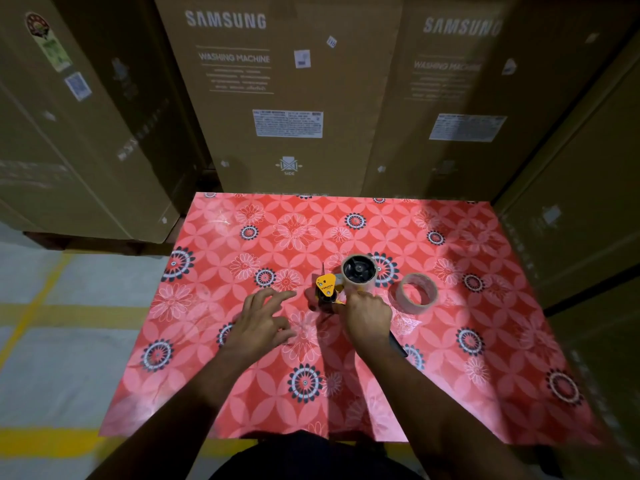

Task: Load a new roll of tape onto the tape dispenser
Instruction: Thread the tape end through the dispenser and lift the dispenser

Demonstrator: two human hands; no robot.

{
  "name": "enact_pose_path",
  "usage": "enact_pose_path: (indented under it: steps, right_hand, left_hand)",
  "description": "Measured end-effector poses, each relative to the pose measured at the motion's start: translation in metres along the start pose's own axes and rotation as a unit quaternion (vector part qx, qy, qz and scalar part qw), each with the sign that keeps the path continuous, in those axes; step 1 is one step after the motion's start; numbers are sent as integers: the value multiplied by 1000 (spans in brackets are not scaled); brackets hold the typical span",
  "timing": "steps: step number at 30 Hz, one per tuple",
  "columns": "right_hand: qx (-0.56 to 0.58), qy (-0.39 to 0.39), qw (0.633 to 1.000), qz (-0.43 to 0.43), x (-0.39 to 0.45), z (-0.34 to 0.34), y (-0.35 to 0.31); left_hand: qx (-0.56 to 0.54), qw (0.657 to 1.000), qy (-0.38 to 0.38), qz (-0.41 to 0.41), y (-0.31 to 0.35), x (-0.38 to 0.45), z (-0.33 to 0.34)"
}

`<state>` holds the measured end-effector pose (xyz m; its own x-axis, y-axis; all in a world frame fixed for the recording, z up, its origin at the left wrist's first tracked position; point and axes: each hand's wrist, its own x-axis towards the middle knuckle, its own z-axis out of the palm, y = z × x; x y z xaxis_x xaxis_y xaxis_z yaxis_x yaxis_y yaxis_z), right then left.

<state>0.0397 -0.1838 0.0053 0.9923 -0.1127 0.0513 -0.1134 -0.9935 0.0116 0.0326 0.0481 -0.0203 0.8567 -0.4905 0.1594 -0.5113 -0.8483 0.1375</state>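
Dispenser [327, 289]: roll [359, 271] apparently seated on hub; threading seemingly left.
Right hand [367, 315]: fingers pinching tape end.
Left hand [263, 318]: fingers spread, empty.
Second roll [417, 293]: on table [242, 393], three o'clock.

We're looking at a red tablecloth [242, 341] showing off pale pink flowers and navy-white rosettes, a yellow-and-black dispenser [326, 289], a tan roll [416, 293], brown boxes [287, 91] wearing white lettering, grey floor [69, 358] sporting yellow lines.
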Motion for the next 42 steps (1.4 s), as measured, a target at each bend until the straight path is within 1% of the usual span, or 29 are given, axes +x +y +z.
enact_pose_path:
  steps: [2,5,6,8,10,11,12,13,14,15,16,18,19,20,21,22,24,26,27,28,30,32,34,36,38,39,40,42]
  right_hand:
    - [37,-22,999,-10,1,-6,6]
    - [134,-67,989,-16,9,-14,21]
    - [189,-71,979,-9,13,-16,28]
    - [312,-61,948,34,18,-18,49]
    - [371,-63,923,86,21,-12,75]
    - [399,-93,905,116,22,-6,89]
    - [444,-142,871,154,23,-2,100]
    - [497,-210,820,191,22,5,108]
    - [537,-290,761,221,21,7,114]
    - [552,-366,713,228,20,10,117]
    - [562,-426,674,220,20,17,120]
    - [607,-490,595,192,25,31,124]
    - [634,-517,547,180,27,38,124]
    - [659,-545,490,169,30,41,123]
    - [675,-574,433,164,33,44,121]
    - [680,-603,384,160,35,45,119]
    - [682,-643,313,154,37,43,113]
    - [688,-659,268,144,37,47,110]
    - [695,-658,252,139,36,51,108]
    - [702,-654,249,136,34,54,106]
    - [711,-637,261,144,30,58,97]
    - [712,-624,263,186,27,62,90]
    - [714,-619,251,211,25,65,87]
    - [714,-620,245,214,22,63,83]
    - [715,-630,232,196,22,56,78]
    - [712,-636,236,180,22,50,74]
    - [704,-641,252,171,23,45,71]
    - [677,-652,298,169,25,35,67]
  left_hand:
    - [-6,1000,-1,-12,2,0,-2]
    - [18,1000,11,-17,1,-4,0]
    - [34,999,9,-22,0,-6,1]
    - [48,998,2,-40,0,-14,3]
    - [38,997,-1,-59,1,-23,4]
    - [37,997,-3,-68,3,-27,3]
    - [37,996,-4,-77,6,-30,2]
    - [35,996,-2,-86,8,-34,1]
    - [33,995,-4,-96,10,-36,0]
    - [33,993,-9,-109,12,-39,-1]
    - [35,991,-16,-125,15,-40,-2]
    - [38,987,-21,-155,20,-43,-4]
    - [39,985,-20,-166,23,-44,-5]
    - [38,984,-15,-173,26,-45,-5]
    - [32,984,-6,-177,29,-47,-5]
    - [25,984,7,-178,32,-50,-5]
    - [14,983,37,-179,36,-55,-4]
    - [2,980,45,-194,40,-61,-2]
    - [-4,977,38,-209,41,-64,0]
    - [-7,974,28,-224,43,-67,2]
    - [-6,971,14,-240,47,-74,6]
    - [-1,970,6,-245,50,-80,7]
    - [0,969,-2,-247,51,-84,7]
    - [-3,971,-4,-241,51,-86,6]
    - [-14,971,-5,-238,51,-86,5]
    - [-22,970,-2,-242,52,-85,4]
    - [-30,969,3,-247,53,-84,3]
    - [-47,967,20,-251,53,-82,2]
